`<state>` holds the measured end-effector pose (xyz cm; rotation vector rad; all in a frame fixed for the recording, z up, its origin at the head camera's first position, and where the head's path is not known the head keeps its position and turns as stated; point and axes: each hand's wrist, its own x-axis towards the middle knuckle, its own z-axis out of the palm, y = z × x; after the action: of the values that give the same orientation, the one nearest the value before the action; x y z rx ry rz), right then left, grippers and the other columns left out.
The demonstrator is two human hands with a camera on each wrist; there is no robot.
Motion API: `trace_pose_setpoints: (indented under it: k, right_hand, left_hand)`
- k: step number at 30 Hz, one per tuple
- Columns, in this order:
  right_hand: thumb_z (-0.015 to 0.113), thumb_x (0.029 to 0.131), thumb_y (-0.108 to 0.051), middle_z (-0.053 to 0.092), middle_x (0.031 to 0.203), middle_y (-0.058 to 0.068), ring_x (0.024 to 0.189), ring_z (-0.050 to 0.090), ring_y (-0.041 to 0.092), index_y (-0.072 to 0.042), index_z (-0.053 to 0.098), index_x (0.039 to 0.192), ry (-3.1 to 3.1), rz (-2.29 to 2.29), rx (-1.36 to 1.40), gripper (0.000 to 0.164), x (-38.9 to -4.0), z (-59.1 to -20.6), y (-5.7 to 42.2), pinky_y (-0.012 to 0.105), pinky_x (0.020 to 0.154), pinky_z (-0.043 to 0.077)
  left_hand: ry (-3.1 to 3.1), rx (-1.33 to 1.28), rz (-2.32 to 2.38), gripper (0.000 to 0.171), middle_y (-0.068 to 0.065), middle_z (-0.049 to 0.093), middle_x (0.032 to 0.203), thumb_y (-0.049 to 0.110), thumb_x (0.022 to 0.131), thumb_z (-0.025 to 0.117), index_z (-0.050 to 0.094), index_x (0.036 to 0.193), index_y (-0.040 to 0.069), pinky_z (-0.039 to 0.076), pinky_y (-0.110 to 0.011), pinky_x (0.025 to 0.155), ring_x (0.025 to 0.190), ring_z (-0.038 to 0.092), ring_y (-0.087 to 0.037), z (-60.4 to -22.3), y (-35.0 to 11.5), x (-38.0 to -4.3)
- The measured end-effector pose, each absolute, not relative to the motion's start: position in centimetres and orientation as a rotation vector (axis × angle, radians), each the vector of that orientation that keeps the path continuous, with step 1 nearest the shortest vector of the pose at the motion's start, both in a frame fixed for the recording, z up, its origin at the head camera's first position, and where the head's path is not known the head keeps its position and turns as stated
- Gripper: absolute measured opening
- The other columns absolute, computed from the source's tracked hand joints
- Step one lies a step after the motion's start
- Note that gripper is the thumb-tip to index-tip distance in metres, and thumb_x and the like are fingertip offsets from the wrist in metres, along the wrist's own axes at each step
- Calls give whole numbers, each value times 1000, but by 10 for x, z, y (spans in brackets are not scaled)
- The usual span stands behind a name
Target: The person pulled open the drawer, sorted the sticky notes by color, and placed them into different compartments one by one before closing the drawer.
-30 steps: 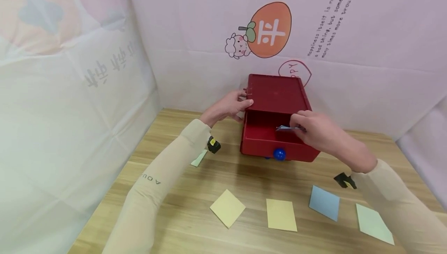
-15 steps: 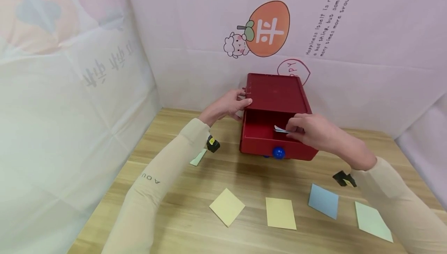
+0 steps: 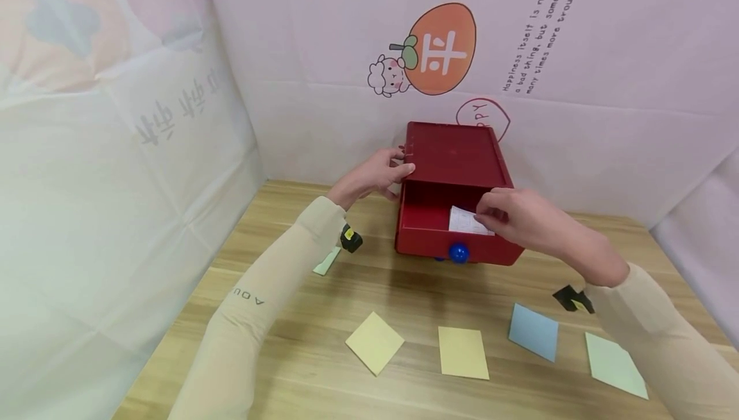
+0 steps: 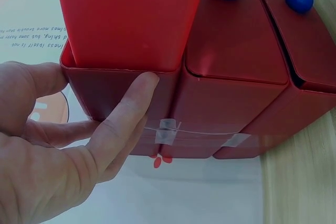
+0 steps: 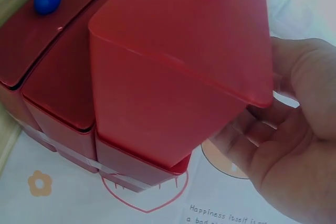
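A dark red drawer unit (image 3: 453,154) with blue ball knobs stands against the back wall, its top drawer (image 3: 427,240) pulled out. My left hand (image 3: 378,173) grips the unit's left top edge, one digit on top and others along the side. In the left wrist view, a fingertip (image 4: 149,80) lies right by the pulled-out drawer. Over the drawer's right side is my right hand (image 3: 514,215), fingers bent. A small pale sheet of paper (image 3: 464,221) with faint print shows inside, face up, my fingertips overlapping its right part; I cannot tell whether they pinch it.
On the wooden table (image 3: 404,394) in front lie two yellow notes (image 3: 464,352), a blue note (image 3: 534,331) and a pale green note (image 3: 616,365). Another green note (image 3: 327,261) is partly behind the left wrist. Printed white cloth (image 3: 323,54) covers the walls behind and beside.
The paper was edge-on between the right hand's fingers; now its printed face shows, lower in the drawer. The right hand shifted only slightly. The left hand stayed on the unit.
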<state>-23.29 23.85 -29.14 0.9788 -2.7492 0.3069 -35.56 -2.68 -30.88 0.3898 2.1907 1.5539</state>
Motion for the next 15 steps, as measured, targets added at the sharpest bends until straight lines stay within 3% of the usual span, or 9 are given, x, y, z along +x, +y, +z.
trace_pose_setpoints:
  k: [6,15]
  right_hand:
    - [82,77,-5,70,84,0,74,61,10,-11,72,91,-2663,317,942,19,-225,-287,245,27,63,58]
    - [80,74,1,67,78,-3,68,59,7,-11,69,87,-2530,346,964,21,-219,-285,261,19,58,55]
  left_hand:
    - [2200,407,1551,64,-20,41,146,25,100,56,26,152,4,58,-54,87,127,54,-37,-310,-28,-355]
    - [2199,412,1547,63,-20,40,146,25,101,56,26,152,3,58,-56,87,128,53,-38,-309,-28,-355]
